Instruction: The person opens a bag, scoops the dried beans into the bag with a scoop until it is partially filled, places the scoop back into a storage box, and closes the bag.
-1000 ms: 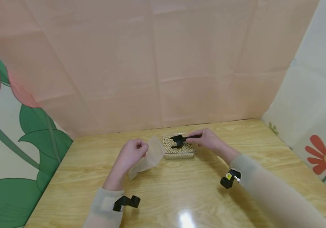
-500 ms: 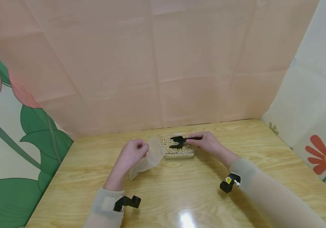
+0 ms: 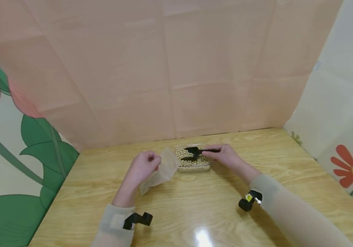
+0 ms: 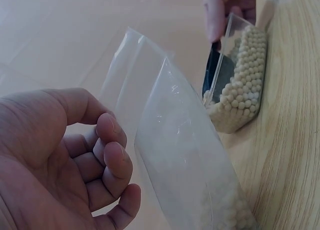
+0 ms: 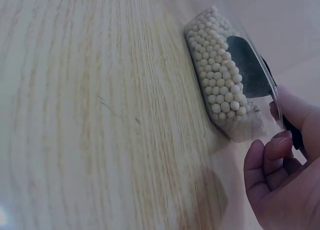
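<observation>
My left hand (image 3: 143, 166) pinches the top edge of a clear plastic bag (image 3: 165, 168), thumb against finger. The bag hangs tilted with its mouth toward the container, and a few pale beads (image 4: 232, 210) lie at its bottom. To the right, a clear rectangular container (image 3: 195, 169) holds many small round cream-coloured beads (image 5: 220, 85). My right hand (image 3: 224, 157) grips the handle of a black scoop (image 3: 193, 151) at the container's right side. The scoop's blade (image 5: 247, 70) is inside the container, partly sunk among the beads.
Everything rests on a wood-grain table (image 3: 176, 212). A pink sheet (image 3: 170, 85) rises behind its far edge. Walls with flower pictures stand at both sides. Each wrist carries a black camera mount (image 3: 250, 200).
My right hand has come slightly nearer, and the scoop has tilted and shifted a little left in the beads. My left hand and the bag have stayed almost still.
</observation>
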`<move>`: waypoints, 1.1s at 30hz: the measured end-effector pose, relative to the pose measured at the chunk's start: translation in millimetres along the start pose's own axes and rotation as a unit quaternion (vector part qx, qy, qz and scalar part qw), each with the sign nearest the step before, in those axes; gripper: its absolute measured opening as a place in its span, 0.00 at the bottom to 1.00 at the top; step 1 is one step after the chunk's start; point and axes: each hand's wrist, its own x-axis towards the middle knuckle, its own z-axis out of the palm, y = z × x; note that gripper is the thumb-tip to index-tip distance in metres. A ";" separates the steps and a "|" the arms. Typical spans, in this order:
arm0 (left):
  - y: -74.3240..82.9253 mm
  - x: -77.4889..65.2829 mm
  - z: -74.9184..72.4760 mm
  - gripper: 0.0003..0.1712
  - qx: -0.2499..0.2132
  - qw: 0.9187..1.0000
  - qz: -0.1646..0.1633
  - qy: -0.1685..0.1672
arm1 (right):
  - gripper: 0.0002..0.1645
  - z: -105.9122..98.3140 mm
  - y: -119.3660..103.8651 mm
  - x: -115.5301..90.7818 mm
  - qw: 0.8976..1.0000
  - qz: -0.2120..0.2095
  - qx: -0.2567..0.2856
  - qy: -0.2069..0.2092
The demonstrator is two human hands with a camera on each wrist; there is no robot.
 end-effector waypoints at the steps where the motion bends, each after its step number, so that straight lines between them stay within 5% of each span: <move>1: -0.2 0.2 -0.1 0.14 0.000 1.000 -0.002 0.000 | 0.31 0.1 0.5 -0.5 1.000 0.001 0.003 0.002; 12: -1.1 0.6 -1.3 0.14 0.004 1.000 -0.005 -0.003 | 0.30 -2.1 4.5 -6.8 0.996 0.002 0.088 -0.011; 33: 0.1 1.4 -1.3 0.13 0.010 1.000 -0.009 0.000 | 0.37 -10.9 -0.6 -21.6 0.988 0.007 0.156 -0.019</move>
